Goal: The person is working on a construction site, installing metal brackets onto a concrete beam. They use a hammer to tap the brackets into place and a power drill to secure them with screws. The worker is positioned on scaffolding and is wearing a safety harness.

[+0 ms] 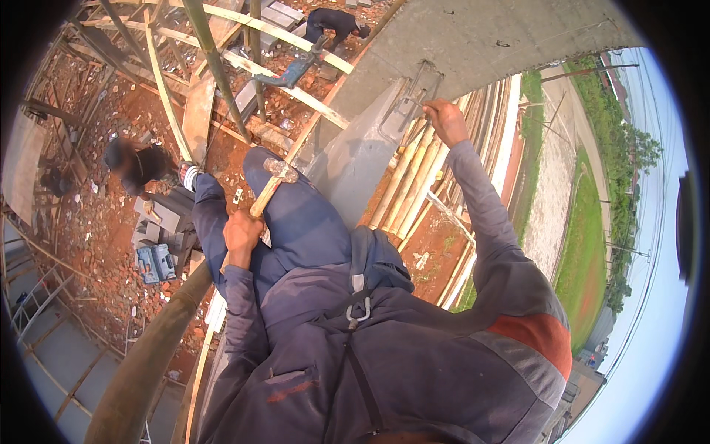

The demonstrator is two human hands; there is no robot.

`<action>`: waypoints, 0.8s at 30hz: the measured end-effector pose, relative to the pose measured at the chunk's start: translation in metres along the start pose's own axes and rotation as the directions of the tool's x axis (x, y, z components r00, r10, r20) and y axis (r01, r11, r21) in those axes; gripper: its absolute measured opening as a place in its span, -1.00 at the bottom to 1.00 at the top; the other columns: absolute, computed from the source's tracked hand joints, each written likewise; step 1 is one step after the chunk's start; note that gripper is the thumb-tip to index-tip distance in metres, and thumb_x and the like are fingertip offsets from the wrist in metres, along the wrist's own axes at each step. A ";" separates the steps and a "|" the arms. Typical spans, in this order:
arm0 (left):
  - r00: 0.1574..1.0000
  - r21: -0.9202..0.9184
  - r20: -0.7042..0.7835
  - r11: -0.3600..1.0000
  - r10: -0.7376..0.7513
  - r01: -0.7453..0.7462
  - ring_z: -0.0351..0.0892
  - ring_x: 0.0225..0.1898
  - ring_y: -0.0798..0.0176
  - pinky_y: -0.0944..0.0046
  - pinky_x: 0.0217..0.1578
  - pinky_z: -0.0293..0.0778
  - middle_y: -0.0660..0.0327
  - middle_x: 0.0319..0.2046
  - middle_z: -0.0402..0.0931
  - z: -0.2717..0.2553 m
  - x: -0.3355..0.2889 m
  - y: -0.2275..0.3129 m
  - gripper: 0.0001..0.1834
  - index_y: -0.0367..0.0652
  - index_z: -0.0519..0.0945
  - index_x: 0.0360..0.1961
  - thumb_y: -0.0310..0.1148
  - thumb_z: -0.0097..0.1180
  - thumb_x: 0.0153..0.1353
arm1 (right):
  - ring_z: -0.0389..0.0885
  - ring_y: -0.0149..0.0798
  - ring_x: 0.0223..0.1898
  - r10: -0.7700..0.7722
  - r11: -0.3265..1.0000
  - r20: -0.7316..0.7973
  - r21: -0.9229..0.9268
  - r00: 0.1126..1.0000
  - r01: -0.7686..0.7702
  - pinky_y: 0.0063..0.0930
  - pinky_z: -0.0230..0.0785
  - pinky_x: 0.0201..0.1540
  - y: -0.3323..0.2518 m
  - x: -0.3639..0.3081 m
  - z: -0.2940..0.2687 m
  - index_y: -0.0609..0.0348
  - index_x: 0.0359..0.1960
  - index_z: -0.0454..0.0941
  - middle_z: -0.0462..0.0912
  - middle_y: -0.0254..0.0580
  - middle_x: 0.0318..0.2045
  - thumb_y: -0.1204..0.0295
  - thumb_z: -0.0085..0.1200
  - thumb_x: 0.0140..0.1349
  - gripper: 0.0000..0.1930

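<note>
My left hand (242, 233) is closed round the wooden handle of a hammer (268, 194). The hammer's head (281, 171) points up and away over my thigh. My right hand (447, 121) is raised at the far right, fingers curled shut beside thin bent steel bars (423, 87). Those bars stick out where a grey concrete column (362, 159) meets a concrete beam (481, 44). Whatever the right fingers grip, if anything, is too small to make out. A metal carabiner (358, 312) hangs at my waist.
I sit high up. A thick wooden pole (151, 355) rises at lower left, and bamboo poles (410, 174) lie beyond the column. Below, one person (140, 166) crouches near grey blocks and a blue toolbox (155, 263); another person (333, 26) bends at the top. Timber framing (296, 92) crosses the rubble.
</note>
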State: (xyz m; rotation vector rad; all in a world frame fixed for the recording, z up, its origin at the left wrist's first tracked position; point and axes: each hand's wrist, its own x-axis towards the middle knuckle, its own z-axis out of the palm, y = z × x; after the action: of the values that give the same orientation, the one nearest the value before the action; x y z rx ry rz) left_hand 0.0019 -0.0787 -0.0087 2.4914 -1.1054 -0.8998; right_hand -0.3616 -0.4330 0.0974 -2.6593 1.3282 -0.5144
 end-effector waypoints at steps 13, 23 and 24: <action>1.000 0.061 0.016 0.998 -0.003 0.002 0.65 -0.19 -0.22 -0.09 -0.11 0.54 -0.13 -0.30 0.66 0.000 0.002 -0.002 -0.68 -0.11 0.72 -0.22 -0.15 0.19 0.07 | 0.64 0.03 -0.28 -0.028 0.999 -0.104 -0.046 0.994 0.024 -0.18 0.48 -0.19 -0.002 -0.008 0.010 0.17 -0.24 0.71 0.65 -0.05 -0.34 0.40 0.21 0.22 -0.85; 1.000 0.047 -0.001 0.999 0.016 -0.016 0.65 -0.18 -0.22 -0.09 -0.10 0.54 -0.13 -0.30 0.66 0.003 0.003 -0.003 -0.68 -0.11 0.72 -0.21 -0.17 0.19 0.07 | 0.65 0.02 -0.28 -0.021 0.999 -0.122 -0.046 0.992 0.016 -0.19 0.50 -0.22 -0.005 -0.011 0.010 0.15 -0.25 0.71 0.66 -0.08 -0.34 0.39 0.19 0.24 -0.85; 1.000 0.040 -0.006 0.999 0.021 -0.021 0.65 -0.18 -0.21 -0.09 -0.10 0.54 -0.13 -0.30 0.66 0.001 0.002 -0.002 -0.68 -0.11 0.72 -0.21 -0.17 0.19 0.06 | 0.66 0.02 -0.28 -0.027 0.999 -0.128 -0.045 0.991 0.021 -0.20 0.50 -0.22 -0.006 -0.012 0.010 0.14 -0.25 0.72 0.66 -0.09 -0.34 0.38 0.19 0.24 -0.85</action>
State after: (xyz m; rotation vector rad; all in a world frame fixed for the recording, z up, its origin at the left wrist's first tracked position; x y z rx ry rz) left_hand 0.0031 -0.0788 -0.0117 2.5076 -1.1568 -0.8721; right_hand -0.3600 -0.4204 0.0869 -2.7219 1.3576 -0.6779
